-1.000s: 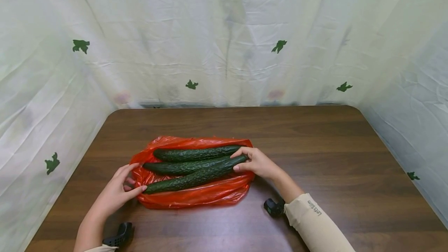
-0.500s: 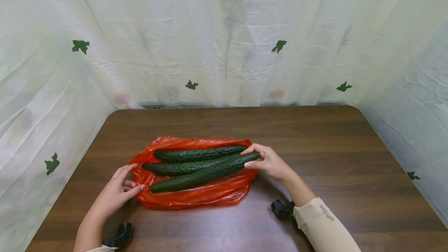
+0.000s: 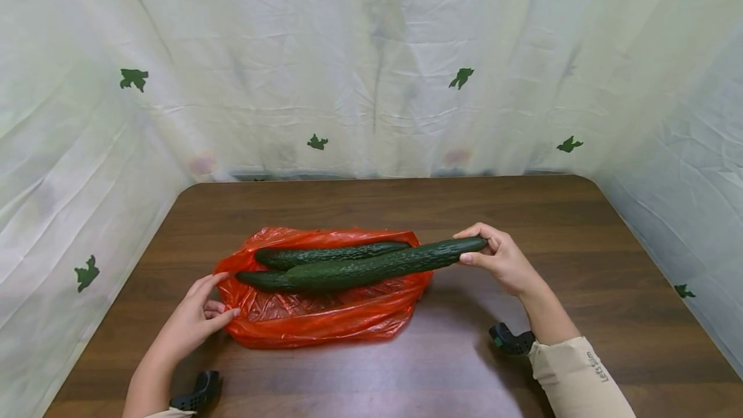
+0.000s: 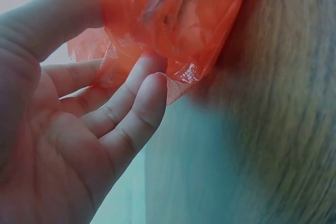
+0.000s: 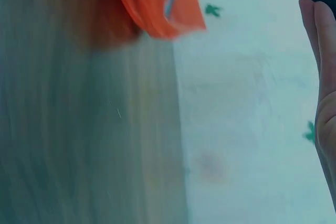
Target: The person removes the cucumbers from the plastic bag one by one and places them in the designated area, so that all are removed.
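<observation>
My right hand (image 3: 506, 264) pinches the right end of a dark green cucumber (image 3: 383, 271), its thumb in front and its fingers behind. This cucumber slants upward to the right, its left part over the red plastic bag (image 3: 325, 334) and its right end beyond it. Inside the bag lie two more cucumbers, one at the back (image 3: 331, 255) and another (image 3: 261, 280) partly covered by the held one. At the bag's left end, my left hand (image 3: 188, 321) holds the thin plastic between spread thumb and fingers, seen closely on the bag (image 4: 173, 19) in the left wrist view.
A brown wooden table (image 3: 580, 289) carries the bag, with bare wood showing to its right and in front. Pale cloth (image 3: 371, 50) with green leaf shapes hangs behind and at both sides. Black cameras (image 3: 511, 339) sit on both wrists.
My right hand has drawn the front cucumber rightward and up, so its end now reaches past the bag and it crosses over the middle cucumber. My left hand stays at the bag's left end.
</observation>
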A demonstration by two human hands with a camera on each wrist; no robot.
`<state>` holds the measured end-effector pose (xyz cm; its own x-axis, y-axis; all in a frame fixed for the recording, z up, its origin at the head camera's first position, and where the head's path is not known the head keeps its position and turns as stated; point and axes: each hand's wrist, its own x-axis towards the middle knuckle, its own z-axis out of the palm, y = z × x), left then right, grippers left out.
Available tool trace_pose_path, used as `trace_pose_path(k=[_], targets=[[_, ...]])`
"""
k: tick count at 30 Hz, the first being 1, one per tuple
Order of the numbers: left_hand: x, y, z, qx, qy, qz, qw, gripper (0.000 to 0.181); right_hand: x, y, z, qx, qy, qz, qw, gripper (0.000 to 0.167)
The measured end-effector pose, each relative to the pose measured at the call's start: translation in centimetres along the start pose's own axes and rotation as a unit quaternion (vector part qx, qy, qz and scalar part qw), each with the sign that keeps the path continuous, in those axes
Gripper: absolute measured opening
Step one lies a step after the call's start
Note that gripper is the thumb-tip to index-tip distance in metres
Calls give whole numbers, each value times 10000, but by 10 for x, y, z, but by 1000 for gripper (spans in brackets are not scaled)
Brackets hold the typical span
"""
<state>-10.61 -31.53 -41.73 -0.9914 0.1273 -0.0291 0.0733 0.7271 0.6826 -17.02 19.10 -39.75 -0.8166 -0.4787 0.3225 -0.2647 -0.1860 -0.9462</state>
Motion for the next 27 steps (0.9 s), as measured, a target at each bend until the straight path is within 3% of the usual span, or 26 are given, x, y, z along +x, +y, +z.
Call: trace_pose_path(k=[7, 15, 21, 27], targets=[[-1, -1, 0, 0, -29, -10, 10000, 72, -23, -18, -29, -62, 332, -287, 9990, 31], [0, 0, 0, -46, -95, -108, 9999, 72, -56, -31, -61, 97, 1008, -471, 9937, 35], [-1, 0, 0, -41, -76, -69, 9999, 72, -75, -33, -84, 255, 1378, -430, 9892, 38], [0, 1, 0, -40, -86, -105, 9999, 72, -89, -28, -103, 745, 1487, -500, 9848, 38]])
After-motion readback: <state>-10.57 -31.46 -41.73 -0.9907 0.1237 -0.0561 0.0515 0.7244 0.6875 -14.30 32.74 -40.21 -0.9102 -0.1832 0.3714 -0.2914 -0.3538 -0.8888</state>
